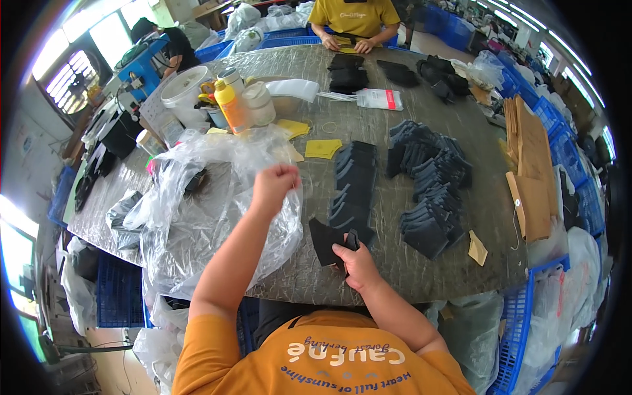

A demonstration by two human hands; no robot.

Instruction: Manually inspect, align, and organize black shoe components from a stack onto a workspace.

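Observation:
My right hand point(361, 264) grips a few dark fabric pieces point(324, 242) near the table's front edge, thumb on top. My left hand point(275, 187) is raised with its fingers closed, beside a large clear plastic bag point(210, 227); whether it holds anything is too small to make out. Ahead of my right hand runs an overlapping row of dark fabric pieces point(354, 174). A wider, curving row of similar pieces point(431, 197) lies to its right. Past my left hand, a yellow card point(322, 149) rests on the table.
A yellow bottle point(230, 106), a jar point(259, 104) and a white bucket point(186, 95) stand at the back left. Brown paper point(532, 174) lies along the right edge. Black fabric stacks point(347, 74) sit before a co-worker in yellow point(354, 18). Blue crates point(517, 336) surround the table.

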